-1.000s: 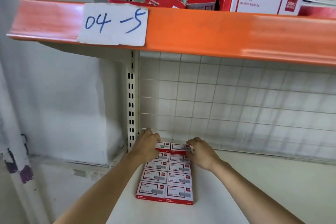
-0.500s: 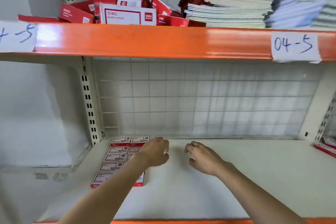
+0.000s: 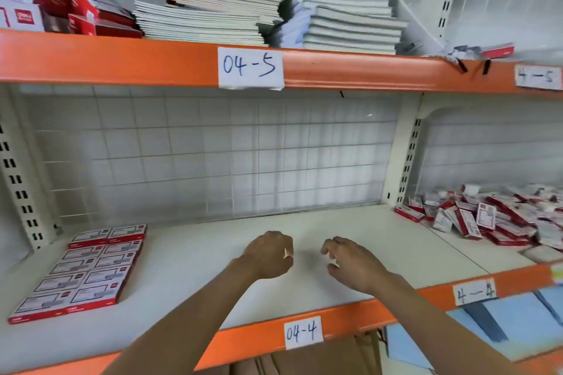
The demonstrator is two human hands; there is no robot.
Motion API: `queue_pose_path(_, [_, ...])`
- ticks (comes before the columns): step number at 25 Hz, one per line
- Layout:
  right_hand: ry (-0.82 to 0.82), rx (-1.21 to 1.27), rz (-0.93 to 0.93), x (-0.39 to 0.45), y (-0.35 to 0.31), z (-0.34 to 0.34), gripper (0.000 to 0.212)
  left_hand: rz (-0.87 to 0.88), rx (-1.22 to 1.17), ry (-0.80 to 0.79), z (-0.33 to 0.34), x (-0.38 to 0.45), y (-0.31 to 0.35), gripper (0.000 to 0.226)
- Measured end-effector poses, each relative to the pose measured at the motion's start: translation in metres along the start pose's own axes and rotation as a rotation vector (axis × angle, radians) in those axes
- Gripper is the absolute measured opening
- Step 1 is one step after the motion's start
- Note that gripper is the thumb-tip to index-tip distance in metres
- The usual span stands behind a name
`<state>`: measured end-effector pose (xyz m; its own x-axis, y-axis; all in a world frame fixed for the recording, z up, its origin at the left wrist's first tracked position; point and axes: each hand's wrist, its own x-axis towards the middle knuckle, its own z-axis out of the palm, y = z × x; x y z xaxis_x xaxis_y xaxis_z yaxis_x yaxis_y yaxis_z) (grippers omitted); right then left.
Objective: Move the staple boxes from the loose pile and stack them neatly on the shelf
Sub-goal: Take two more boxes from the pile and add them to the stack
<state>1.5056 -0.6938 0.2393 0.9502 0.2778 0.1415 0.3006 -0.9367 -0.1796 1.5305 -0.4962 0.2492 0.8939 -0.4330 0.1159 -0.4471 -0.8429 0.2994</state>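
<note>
Lower left of frame: stacked staple boxes in neat two-column block on white shelf, near slotted upright. Upper left: red cartons on top shelf, notebook stacks to right of them. Centre: paper label "04-5" on orange beam. Lower centre: left hand above bare shelf, fingers loosely curled, holding nothing. Just right: right hand, fingers loosely bent, holding nothing. Right edge, middle height: loose pile of staple boxes, jumbled, beyond right upright, well apart from both hands.

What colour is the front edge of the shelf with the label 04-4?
Orange; the front edge shows best in the head view, the only one.
</note>
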Motion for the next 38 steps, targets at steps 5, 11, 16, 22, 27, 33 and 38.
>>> queue_pose_path(5, [0.027,0.02,0.135,-0.058,0.072,-0.017,0.032,0.1,-0.052,0.011,0.041,0.029,0.076,0.023])
queue_pose_path(11, [0.137,0.07,0.268,-0.115,0.135,-0.025,0.029,0.203,-0.065,-0.017,0.075,0.062,0.143,0.023])
queue_pose_path(16, [0.187,0.055,0.361,-0.129,0.175,-0.028,0.028,0.299,-0.054,-0.053,0.097,0.101,0.183,0.023])
queue_pose_path(22, [0.164,0.018,0.433,-0.101,0.24,-0.048,0.03,0.312,-0.09,-0.047,0.117,0.172,0.21,0.023])
queue_pose_path(27, [0.156,0.015,0.472,-0.063,0.285,-0.058,0.035,0.188,-0.151,0.033,0.125,0.228,0.206,0.023])
queue_pose_path(33, [0.191,0.038,0.581,-0.029,0.321,-0.058,0.031,0.09,-0.115,0.08,0.135,0.274,0.191,0.039])
queue_pose_path(38, [0.11,0.066,0.504,-0.016,0.343,-0.06,0.055,0.029,-0.077,0.068,0.141,0.296,0.2,0.047])
